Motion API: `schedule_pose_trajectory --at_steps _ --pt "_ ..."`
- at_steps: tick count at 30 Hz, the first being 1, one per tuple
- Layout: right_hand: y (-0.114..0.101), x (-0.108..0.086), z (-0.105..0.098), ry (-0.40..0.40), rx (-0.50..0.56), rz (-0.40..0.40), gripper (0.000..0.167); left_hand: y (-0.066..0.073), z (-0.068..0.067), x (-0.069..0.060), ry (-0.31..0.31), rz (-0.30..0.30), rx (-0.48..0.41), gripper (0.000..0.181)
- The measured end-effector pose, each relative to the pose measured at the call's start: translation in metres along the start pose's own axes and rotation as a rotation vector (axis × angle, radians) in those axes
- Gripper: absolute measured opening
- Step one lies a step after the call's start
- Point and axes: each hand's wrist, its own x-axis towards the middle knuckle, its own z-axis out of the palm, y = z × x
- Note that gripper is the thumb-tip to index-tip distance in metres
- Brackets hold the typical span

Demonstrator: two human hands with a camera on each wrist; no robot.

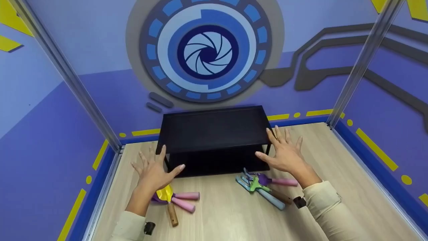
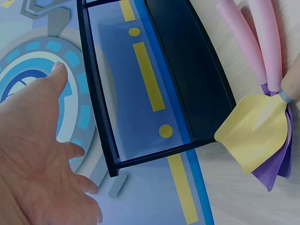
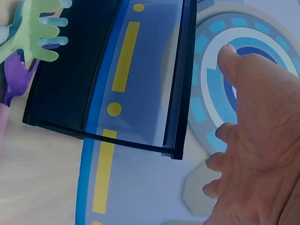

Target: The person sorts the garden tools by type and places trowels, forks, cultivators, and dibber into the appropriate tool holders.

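A black two-level shelf [image 1: 214,130] stands at the back of the wooden table, against the wall. My left hand [image 1: 153,172] is spread near its left front corner, above a yellow trowel [image 1: 165,193] and purple tools with pink handles [image 1: 187,195]. By the right front corner my right hand [image 1: 286,154] is spread too, holding nothing. Below it lie a green fork [image 1: 255,184], a blue fork [image 1: 272,199] and a purple tool with a pink handle [image 1: 284,181]. In the wrist views, the left hand [image 2: 42,154] and right hand [image 3: 262,136] have fingers apart; whether either touches the shelf I cannot tell.
Blue and purple panels [image 1: 107,97] with metal corner posts enclose the table [image 1: 220,207] at the back and on both sides. The shelf's lower level [image 1: 217,162] is partly shaded under its top. Bare wood shows between the two groups of tools.
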Motion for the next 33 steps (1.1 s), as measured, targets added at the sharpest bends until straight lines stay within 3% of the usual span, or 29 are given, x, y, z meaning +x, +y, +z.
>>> schedule_pose_trajectory --at_steps 9,17,25,33 --pt "-0.002 0.005 0.004 0.012 0.095 -0.008 0.104 -0.007 0.006 -0.003 -0.017 -0.005 -0.048 0.116" --pt "0.003 0.017 0.012 0.020 0.255 -0.012 0.098 -0.016 0.013 -0.009 -0.040 -0.001 -0.059 0.119" --pt "0.009 0.038 0.023 0.070 0.456 -0.020 0.081 -0.023 0.021 -0.014 0.041 -0.020 -0.076 0.108" --pt "0.012 0.056 0.029 0.140 0.583 0.056 0.064 -0.035 0.026 -0.020 0.123 -0.079 -0.093 0.090"
